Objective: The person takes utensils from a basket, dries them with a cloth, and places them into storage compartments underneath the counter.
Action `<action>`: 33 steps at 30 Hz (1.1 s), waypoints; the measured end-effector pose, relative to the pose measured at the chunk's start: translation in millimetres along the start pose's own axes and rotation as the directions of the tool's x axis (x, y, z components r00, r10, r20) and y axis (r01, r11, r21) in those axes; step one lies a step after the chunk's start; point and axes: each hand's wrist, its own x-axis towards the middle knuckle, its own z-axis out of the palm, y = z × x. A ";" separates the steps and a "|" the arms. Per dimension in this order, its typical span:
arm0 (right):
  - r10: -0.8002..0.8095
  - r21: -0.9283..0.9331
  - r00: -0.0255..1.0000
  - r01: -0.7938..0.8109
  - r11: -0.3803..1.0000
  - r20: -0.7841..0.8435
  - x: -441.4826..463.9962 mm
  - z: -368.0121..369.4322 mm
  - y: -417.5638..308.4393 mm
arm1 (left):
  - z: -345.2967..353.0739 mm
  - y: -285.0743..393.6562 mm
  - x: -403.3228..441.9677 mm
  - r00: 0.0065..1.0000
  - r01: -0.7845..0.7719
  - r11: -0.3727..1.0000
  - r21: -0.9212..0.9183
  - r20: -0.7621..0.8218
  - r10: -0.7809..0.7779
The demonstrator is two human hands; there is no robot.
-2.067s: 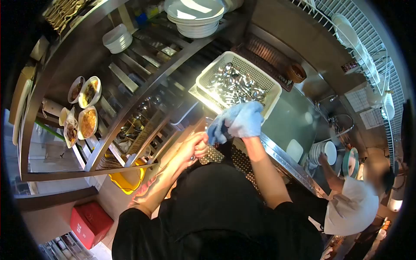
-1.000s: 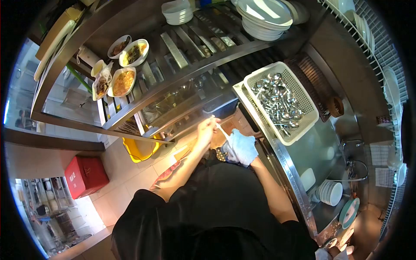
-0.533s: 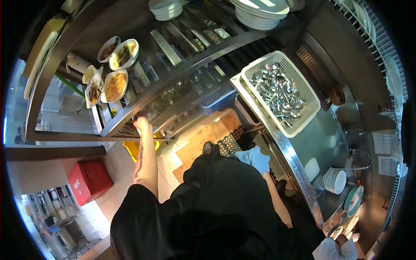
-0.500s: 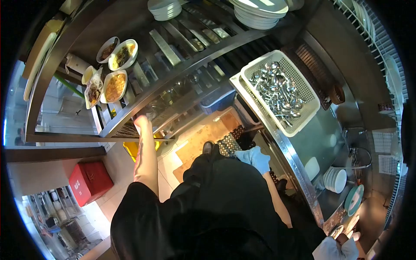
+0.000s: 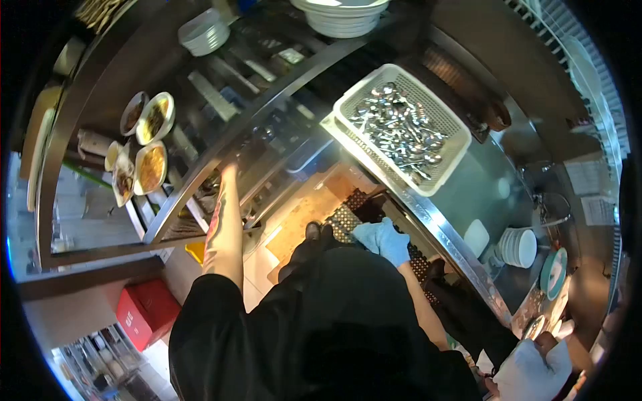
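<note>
My left hand is bare and reaches in beneath the metal shelf's edge. Its fingers are hidden there, so what they touch cannot be seen. In front of my waist, my right hand wears a light blue glove. The gloved fingers are curled together, and nothing shows in them. To the right of that hand runs the steel counter. On it stands a white perforated basket with many spoons and forks.
Bowls of food sit on the slatted shelf at left, and stacked plates stand higher up. More plates are by the sink at right. A co-worker's gloved hand is at lower right. A red box rests on the floor.
My left hand has reached farther in under the shelf. My right hand stays near my waist. The view has shifted, and more of the co-worker's glove and dark clothing shows at lower right.
</note>
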 end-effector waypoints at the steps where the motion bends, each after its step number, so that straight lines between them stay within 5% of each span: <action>1: 0.005 -0.006 0.998 -0.006 1.000 -0.059 -1.1 6.7 18.7 | -7.8 28.7 -8.5 0.998 -0.039 0.998 -0.058 -0.056 0.036; 2: -0.060 -0.163 0.995 0.047 0.986 -0.078 -4.1 -19.8 -7.0 | -18.2 65.0 -20.5 0.992 -0.066 0.960 -0.271 -0.120 0.034; 3: -0.044 -0.170 0.994 0.028 0.985 -0.096 -2.4 -32.8 -19.7 | -88.8 134.6 -58.6 0.981 0.160 0.581 -0.798 0.061 -0.186; 5: -0.017 -0.523 0.980 0.121 0.844 0.199 2.3 -49.1 -28.9 | -65.4 197.5 -72.8 0.956 -0.294 0.359 -0.886 -0.273 0.108; 6: -0.144 -0.472 0.985 0.172 0.865 0.097 2.7 -29.7 -0.3 | -79.6 243.7 -92.8 0.953 -0.288 0.345 -0.893 -0.230 0.200; 7: -0.124 -0.480 0.990 0.144 0.865 0.073 0.1 -39.0 5.5 | -77.9 308.7 -113.6 0.808 -0.527 0.338 -0.780 -0.335 0.485; 9: 0.022 -0.268 0.996 0.001 0.963 0.083 -2.7 -53.2 -7.0 | -106.1 378.5 -139.9 0.673 -0.571 0.288 -0.769 -0.238 0.700; 10: 0.046 -0.068 0.998 -0.049 0.996 -0.046 -9.5 -62.9 -10.3 | -89.7 409.8 -141.6 0.597 -0.598 0.280 -0.751 -0.185 0.781; 13: -0.014 0.083 0.991 0.025 0.996 -0.133 -18.7 -53.9 14.6 | -70.2 480.3 -154.3 0.528 -0.638 0.479 -0.603 0.110 0.842; 15: -0.046 0.068 0.998 0.048 0.997 -0.035 -26.5 -64.5 25.8 | -62.9 507.4 -156.8 0.550 -0.733 0.634 -0.247 0.333 0.766; 19: -0.103 -0.173 0.985 0.078 0.982 -0.138 -43.7 -74.9 33.0 | -28.2 524.3 -150.0 0.502 -0.799 0.581 -0.155 0.359 0.787; 21: 0.009 -0.331 1.000 -0.008 0.944 0.001 -42.3 -66.5 46.6 | -33.4 523.5 -148.6 0.431 -0.859 0.493 -0.134 0.327 0.841; 22: 0.011 -0.327 1.000 -0.013 0.945 -0.006 -41.8 -67.0 46.3 | -15.8 522.3 -144.7 0.459 -0.818 0.508 -0.269 0.227 0.859; 24: 0.069 0.049 0.996 -0.066 0.997 -0.056 -39.6 -76.5 41.1 | 1.1 515.2 -140.7 0.516 -0.722 0.416 -0.552 -0.029 0.856; 25: 0.101 0.238 0.992 -0.082 0.968 -0.070 -37.7 -83.6 37.3 | -12.3 513.4 -143.3 0.515 -0.724 0.416 -0.550 -0.030 0.857; 28: 0.188 0.721 0.980 -0.085 0.688 -0.064 -24.4 -105.6 24.0 | -66.7 506.0 -150.8 0.579 -0.510 0.303 -0.805 -0.060 0.813; 29: 0.180 0.718 0.982 -0.081 0.691 -0.063 -15.1 -113.7 19.8 | -76.2 501.5 -155.7 0.585 -0.511 0.305 -0.804 -0.065 0.809; 30: 0.053 0.278 0.942 0.044 0.960 -0.332 -1.3 -123.1 14.8 | -87.3 495.0 -164.0 0.589 -0.406 0.229 -0.885 -0.062 0.805; 31: -0.189 -0.251 0.850 0.070 0.966 -0.491 14.1 -130.8 10.6 | -100.5 487.3 -174.0 0.593 -0.293 0.145 -0.945 -0.061 0.803; 33: -0.124 -0.231 0.804 -0.017 0.973 -0.582 53.5 -135.8 2.3 | -130.6 466.8 -197.7 0.550 -0.086 0.215 -0.973 0.134 0.824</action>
